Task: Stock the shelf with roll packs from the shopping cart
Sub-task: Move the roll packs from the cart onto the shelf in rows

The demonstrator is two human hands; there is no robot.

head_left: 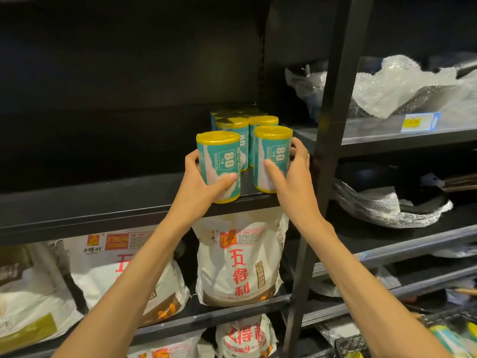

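Hands work side by side at the middle of the frame: the left hand (204, 177) wraps one teal roll pack (219, 167) at the front lip of the black shelf (103, 200), the right hand (289, 174) curls round a second pack (272, 158) just right of it. Both stand upright, seemingly to extend the standing rows (240, 130) behind; the shopping cart (438, 329) sits at lower right
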